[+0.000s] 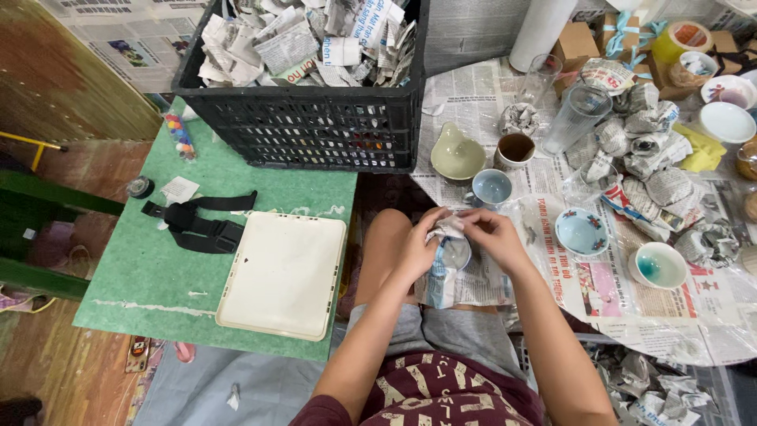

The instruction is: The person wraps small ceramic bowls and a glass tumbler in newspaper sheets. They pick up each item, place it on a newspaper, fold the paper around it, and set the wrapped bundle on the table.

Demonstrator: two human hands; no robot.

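Both hands [457,237] closed around newspaper-wrapped bowl [451,254], over lap

Bare newspaper lies open on the desk [473,95] between the pale green dish [456,153] and the black crate [315,118]. Toward the right edge the way is crowded: paper-wrapped bundles [654,150], a tall glass [577,118] and small bowls [581,232] stand close together. The white tray [282,272] fills the green board's [142,268] near corner.
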